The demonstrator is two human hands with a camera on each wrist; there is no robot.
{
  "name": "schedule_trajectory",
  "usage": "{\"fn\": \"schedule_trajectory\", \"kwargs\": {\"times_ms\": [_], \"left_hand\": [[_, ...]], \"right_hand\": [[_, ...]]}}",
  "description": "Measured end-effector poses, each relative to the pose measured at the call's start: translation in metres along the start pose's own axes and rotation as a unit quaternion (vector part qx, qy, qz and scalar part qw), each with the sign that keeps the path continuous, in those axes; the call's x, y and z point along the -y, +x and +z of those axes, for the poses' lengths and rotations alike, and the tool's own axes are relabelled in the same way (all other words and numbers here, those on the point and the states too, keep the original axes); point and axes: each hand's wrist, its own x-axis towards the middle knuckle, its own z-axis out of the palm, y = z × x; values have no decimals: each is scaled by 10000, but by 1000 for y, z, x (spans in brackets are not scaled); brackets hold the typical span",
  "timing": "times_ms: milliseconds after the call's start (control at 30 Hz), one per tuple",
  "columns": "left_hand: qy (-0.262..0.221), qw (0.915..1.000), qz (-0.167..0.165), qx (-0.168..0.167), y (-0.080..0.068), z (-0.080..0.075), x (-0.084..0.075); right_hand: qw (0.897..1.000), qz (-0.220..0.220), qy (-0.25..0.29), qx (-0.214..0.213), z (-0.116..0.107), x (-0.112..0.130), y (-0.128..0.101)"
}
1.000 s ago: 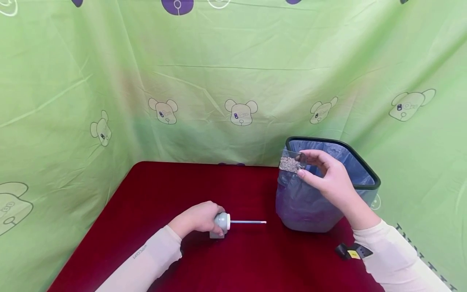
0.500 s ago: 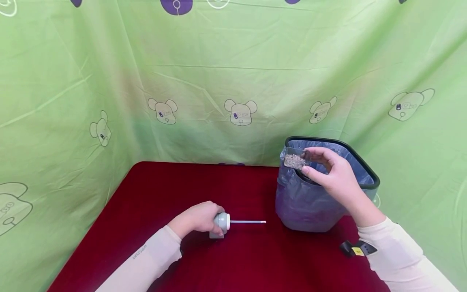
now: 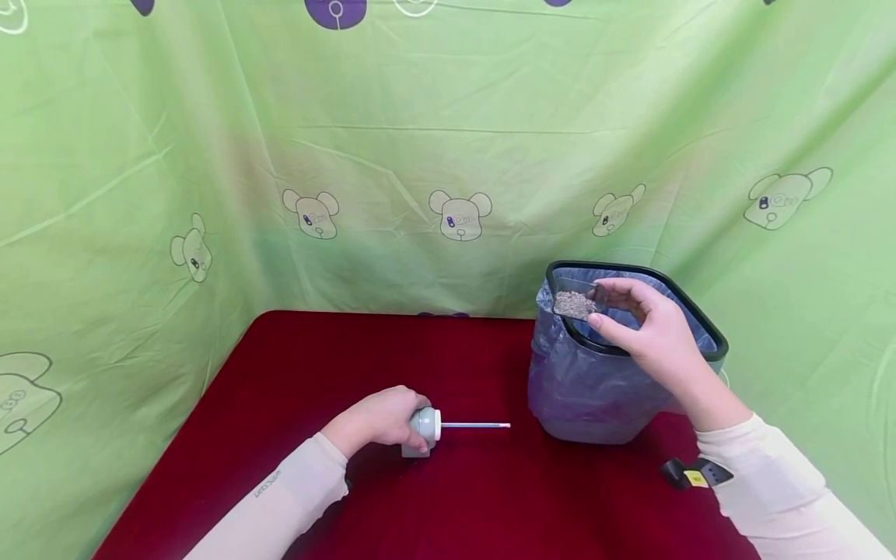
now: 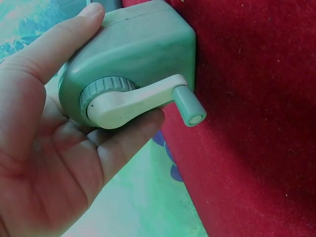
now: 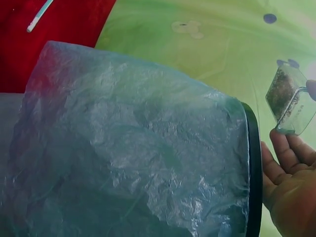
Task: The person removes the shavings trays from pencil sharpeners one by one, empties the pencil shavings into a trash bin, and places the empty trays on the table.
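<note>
Change: moved clear box (image 5: 298, 111) of bits (image 5: 281, 91) right, over bin (image 3: 595, 400) rim near counter's (image 3: 336, 358) right edge | right hand (image 3: 654, 334): pinching clear box, fingers bent | left hand (image 3: 385, 416): curled round sharpener (image 4: 133, 54) with pencil (image 3: 476, 425), left of bin | meaning: closer to bin's mouth, bits still in

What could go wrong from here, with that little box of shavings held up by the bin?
The right hand pinches the clear box of shavings near the black rim, so an early tilt might scatter some outside the bin. The box might also slip and drop in. And the pencil juts from the sharpener under the left hand, where a bump could snap it.
</note>
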Motion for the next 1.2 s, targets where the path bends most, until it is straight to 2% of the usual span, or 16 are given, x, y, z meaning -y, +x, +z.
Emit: {"fn": "schedule_trajectory", "kwargs": {"times_ms": [933,1200], "left_hand": [[-89,10000,-9,19,0,-2,-1],[-129,9999,-21,53,0,-1,-1]], "right_hand": [[9999,165,-50,1,-14,-10,4],[9993,190,-304,48,-19,-13,5]]}}
